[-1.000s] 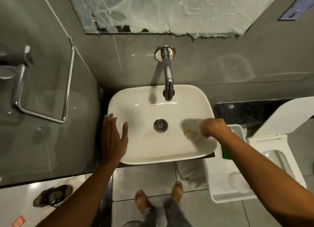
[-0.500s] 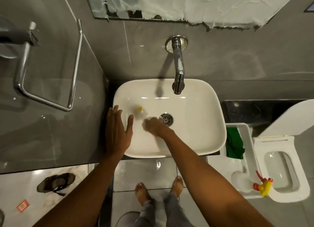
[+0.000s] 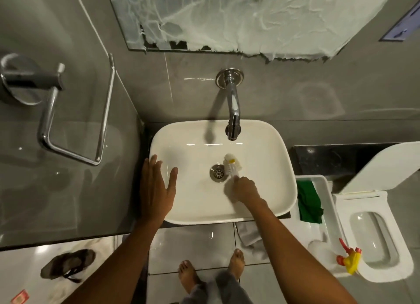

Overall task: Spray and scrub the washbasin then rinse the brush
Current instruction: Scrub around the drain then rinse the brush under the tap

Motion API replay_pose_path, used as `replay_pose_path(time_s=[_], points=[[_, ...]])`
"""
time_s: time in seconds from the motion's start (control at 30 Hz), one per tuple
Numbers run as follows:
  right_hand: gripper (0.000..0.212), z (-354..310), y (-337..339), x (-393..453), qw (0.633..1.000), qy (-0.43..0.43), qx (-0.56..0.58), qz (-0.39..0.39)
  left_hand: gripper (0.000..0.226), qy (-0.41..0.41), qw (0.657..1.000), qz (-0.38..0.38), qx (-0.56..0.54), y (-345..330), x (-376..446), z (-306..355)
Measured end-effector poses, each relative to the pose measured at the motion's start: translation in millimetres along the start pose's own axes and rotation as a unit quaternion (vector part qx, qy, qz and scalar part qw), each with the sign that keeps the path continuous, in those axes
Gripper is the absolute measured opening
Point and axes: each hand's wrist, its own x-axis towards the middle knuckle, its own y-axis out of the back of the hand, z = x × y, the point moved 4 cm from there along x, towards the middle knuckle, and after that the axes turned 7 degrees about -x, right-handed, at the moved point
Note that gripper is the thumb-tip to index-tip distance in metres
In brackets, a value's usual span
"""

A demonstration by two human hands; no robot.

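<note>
A white washbasin [image 3: 261,144] sits under a chrome wall tap [image 3: 233,112], with a metal drain [image 3: 218,172] in its middle. My right hand [image 3: 244,189] is shut on a small white brush [image 3: 231,164] with a yellow spot, its head pressed on the basin floor just right of the drain. My left hand [image 3: 156,187] lies flat with fingers spread on the basin's left rim. A spray bottle [image 3: 327,250] with a yellow and red trigger lies in a white tray at the lower right.
A white tray [image 3: 321,183] to the right of the basin holds a green cloth [image 3: 309,201]. Beside it stands a toilet [image 3: 375,235] with its lid up. A chrome towel rail [image 3: 75,149] juts from the left wall. A sandal [image 3: 66,265] lies on the floor.
My right hand has swept the brush from the basin's right side to the left near my left hand, then back to just right of the drain. My left hand stayed on the rim.
</note>
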Motion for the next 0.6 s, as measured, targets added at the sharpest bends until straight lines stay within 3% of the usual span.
replay_pose_path(time_s=[0.1,0.23,0.3,0.37,0.5,0.6], points=[[0.045,-23,-10,-18,0.996,0.051,-0.018,-0.067,0.079,-0.006,1.0,-0.014,0.009,-2,0,-2],[0.047,-33,-13,-40,0.993,0.083,-0.011,-0.078,0.071,-0.019,0.997,-0.037,0.059,-1,-1,3],[0.046,-27,-12,-48,0.995,0.07,0.02,-0.07,0.057,-0.046,0.996,-0.026,0.069,5,2,23],[0.05,-23,-7,-58,0.994,0.059,0.069,-0.059,0.042,-0.097,0.995,0.004,0.006,15,9,63],[0.058,-14,8,-73,0.978,0.029,0.207,-0.015,0.064,-0.11,0.992,-0.02,-0.061,35,33,165],[0.06,-13,20,-83,0.975,0.035,0.219,-0.003,0.077,-0.061,0.994,-0.056,-0.076,37,46,211]])
